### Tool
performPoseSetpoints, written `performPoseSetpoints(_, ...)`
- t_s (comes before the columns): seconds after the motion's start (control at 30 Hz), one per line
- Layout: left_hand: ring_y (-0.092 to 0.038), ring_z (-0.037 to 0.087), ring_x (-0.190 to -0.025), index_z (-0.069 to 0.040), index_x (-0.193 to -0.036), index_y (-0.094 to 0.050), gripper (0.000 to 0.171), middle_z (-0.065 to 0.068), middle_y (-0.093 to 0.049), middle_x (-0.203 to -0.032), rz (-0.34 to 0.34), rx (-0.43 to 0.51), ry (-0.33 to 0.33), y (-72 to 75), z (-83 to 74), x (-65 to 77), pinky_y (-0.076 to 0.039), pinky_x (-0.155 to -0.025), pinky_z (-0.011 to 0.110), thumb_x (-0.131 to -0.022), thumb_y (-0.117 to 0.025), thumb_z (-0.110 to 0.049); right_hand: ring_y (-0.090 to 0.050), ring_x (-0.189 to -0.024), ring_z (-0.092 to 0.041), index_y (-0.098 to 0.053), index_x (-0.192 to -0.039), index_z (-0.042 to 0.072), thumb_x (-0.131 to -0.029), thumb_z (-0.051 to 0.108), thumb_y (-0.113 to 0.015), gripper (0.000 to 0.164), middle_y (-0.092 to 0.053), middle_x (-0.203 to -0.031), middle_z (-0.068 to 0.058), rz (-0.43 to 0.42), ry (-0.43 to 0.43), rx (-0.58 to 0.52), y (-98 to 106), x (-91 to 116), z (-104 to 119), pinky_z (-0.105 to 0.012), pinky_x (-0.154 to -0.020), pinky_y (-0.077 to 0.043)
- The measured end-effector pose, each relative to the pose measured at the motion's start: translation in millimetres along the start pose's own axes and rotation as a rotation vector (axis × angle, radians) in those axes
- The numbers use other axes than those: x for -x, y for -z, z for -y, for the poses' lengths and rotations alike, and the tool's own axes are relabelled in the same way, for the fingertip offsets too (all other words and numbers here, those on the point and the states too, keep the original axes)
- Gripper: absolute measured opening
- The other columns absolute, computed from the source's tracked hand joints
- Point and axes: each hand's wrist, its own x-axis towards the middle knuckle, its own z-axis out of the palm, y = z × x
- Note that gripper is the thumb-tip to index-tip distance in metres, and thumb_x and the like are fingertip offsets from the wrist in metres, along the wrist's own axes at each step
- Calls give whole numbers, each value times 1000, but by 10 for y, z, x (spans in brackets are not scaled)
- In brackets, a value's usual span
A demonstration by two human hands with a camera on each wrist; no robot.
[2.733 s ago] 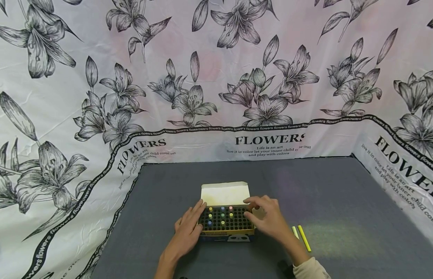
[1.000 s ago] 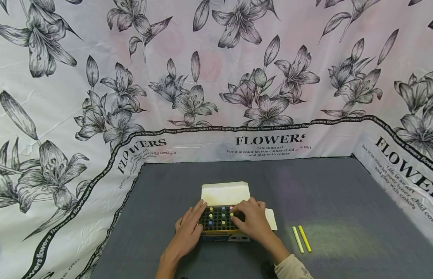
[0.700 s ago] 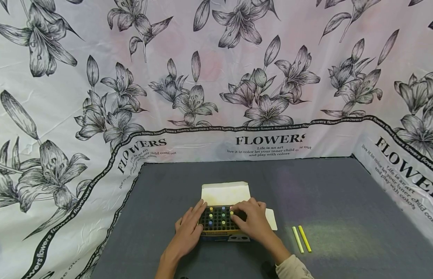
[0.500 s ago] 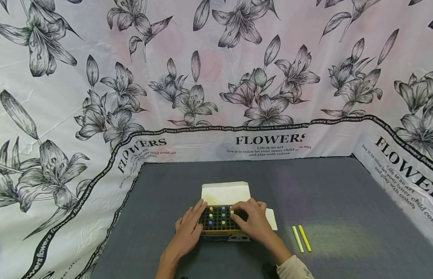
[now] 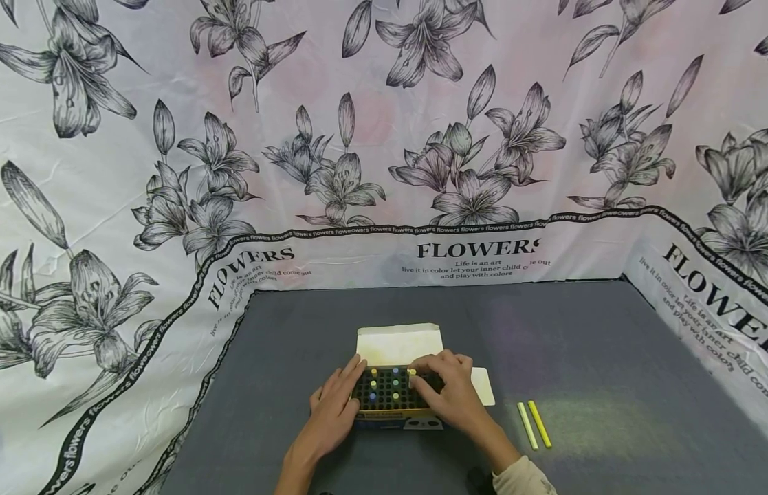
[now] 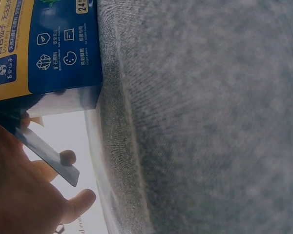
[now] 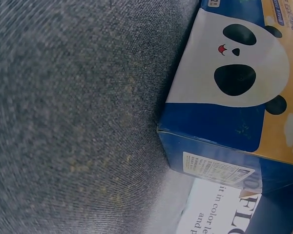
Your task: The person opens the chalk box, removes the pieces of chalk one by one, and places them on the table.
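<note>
A blue and yellow chalk box [image 5: 392, 423] with a panda print stands with its lid folded back. Its black grid insert [image 5: 384, 393] has several coloured chalk ends showing in its holes. My right hand [image 5: 453, 393] pinches a yellow chalk stick [image 5: 412, 373] over the right part of the insert, thumb and fingers at its upper end. The hand hides the box's right side. My left hand [image 5: 334, 407] rests along the box's left edge with its fingers stretched out. In the left wrist view, its fingers [image 6: 80, 204] show beside the box's side flap [image 6: 46, 153].
Two loose chalk sticks lie on the grey tabletop to the right, one pale yellow [image 5: 527, 426] and one bright yellow [image 5: 540, 424]. An open white flap [image 5: 483, 386] sticks out at the box's right. A flower-printed sheet [image 5: 334, 258] walls the table's back and sides.
My right hand has moved left from the box's right edge to the yellow chalk stick, whose end now stands higher above the insert. The left hand stays in place.
</note>
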Motion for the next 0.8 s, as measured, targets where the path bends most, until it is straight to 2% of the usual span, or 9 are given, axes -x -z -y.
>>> performPoseSetpoints(0.17, -18, 44, -156, -30, -162, -30, 62, -5, -22, -171, -1, -1, -4, -4, 6, 3, -8, -109, 75, -103, -38, -12, -47, -80, -7, -75, -105, 13, -81, 4, -81, 26, -65, -87, 9, -84, 37, -24, 13, -20, 26, -38, -87, -20)
performPoseSetpoints(0.37, -18, 43, -156, -32, -162, -29, 63, -6, -21, -171, 1, 1, -4, -6, 11, 0, -8, -109, 74, -103, -38, -12, -51, -81, -11, -75, -107, 12, -79, -1, -80, 32, -70, -90, 5, -136, 61, -37, 59, -37, 38, -38, -87, -19)
performPoseSetpoints(0.57, -18, 43, -156, -31, -162, -29, 62, -5, -21, -171, -1, 6, -9, -3, 7, 0, -8, -109, 75, -104, -38, -12, -56, -83, -12, -75, -109, 14, -81, -2, -78, 32, -70, -88, 3, -174, 55, -51, 132, -37, 0, -39, -90, -22)
performPoseSetpoints(0.8, -18, 43, -156, -30, -162, -30, 62, -5, -21, -171, -1, 9, -10, -2, 7, 10, -8, -110, 73, -104, -38, -12, -59, -80, -12, -76, -107, 12, -80, -3, -78, 30, -68, -83, 2, -219, 39, -50, 250, -12, -50, -38, -93, -25)
